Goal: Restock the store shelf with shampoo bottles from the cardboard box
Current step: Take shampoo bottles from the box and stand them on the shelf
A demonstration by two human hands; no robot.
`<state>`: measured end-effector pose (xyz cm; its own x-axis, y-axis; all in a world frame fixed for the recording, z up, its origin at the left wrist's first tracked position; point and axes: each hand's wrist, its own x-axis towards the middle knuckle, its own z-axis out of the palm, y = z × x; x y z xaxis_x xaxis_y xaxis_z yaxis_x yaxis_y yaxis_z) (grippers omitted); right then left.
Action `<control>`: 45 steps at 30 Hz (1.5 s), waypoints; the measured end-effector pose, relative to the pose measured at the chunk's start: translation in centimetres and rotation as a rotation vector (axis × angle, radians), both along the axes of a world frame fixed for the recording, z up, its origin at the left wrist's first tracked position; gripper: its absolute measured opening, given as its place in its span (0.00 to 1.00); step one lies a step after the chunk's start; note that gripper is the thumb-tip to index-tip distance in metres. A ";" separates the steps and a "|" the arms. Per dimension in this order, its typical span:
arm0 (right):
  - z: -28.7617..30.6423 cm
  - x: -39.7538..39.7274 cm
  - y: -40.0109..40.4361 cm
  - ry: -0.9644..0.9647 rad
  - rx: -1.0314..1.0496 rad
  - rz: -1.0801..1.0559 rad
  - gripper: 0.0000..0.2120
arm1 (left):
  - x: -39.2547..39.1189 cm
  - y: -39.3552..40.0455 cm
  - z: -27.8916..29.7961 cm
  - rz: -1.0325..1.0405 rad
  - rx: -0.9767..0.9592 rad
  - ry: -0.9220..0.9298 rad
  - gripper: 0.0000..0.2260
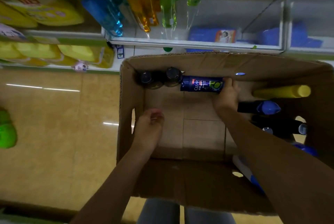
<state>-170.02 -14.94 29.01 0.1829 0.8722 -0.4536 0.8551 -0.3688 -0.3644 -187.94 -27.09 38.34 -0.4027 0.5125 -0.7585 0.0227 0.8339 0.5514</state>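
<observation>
Shampoo bottle (201, 85), dark blue with CLEAR on the label, lies on its side at the far wall inside the cardboard box (198, 178), right hand (226, 95) curled round its right end, thumb over the top, so the grasp looks made but the bottle is not clearly off the box floor; step in hand reads as pick-up from the box, not yet the move to the shelf; left hand (149, 127) hangs inside the box near the left wall, fingers loosely curled, holding nothing, touching nothing I can make out; two dark-capped bottles (160, 79) stand upright in the far left corner, just beside the blue bottle's left end, maybe touching it, can't tell; along the right wall lie a yellow bottle (283, 91) and dark bottles with blue caps (265, 108), well clear of the grasp; store shelf (197, 43) runs just beyond the box's far edge, with blue, orange and green bottles at left and a bare stretch to the right of them; next move, as a judgement: lift the blue bottle clear of the box wall without knocking the two upright ones, turn it upright, carry it forward over the rim to the open shelf space; left hand is free to steady the box or take a second bottle
</observation>
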 end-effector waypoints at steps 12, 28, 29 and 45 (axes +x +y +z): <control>-0.9 -0.1 -0.2 -0.208 -0.152 0.137 0.23 | -0.1 -0.3 -3.1 -0.064 -0.010 0.008 0.12; 0.9 0.4 -7.7 0.136 -0.334 0.016 0.28 | 1.0 -1.1 0.0 -0.082 -0.041 -0.078 0.08; 1.5 0.4 -8.0 0.147 -0.327 0.009 0.28 | 1.2 -1.1 0.3 -0.085 -0.035 -0.075 0.08; 17.1 2.8 -10.7 0.470 -0.029 -0.032 0.26 | 4.6 0.5 10.6 -0.097 0.207 -0.096 0.04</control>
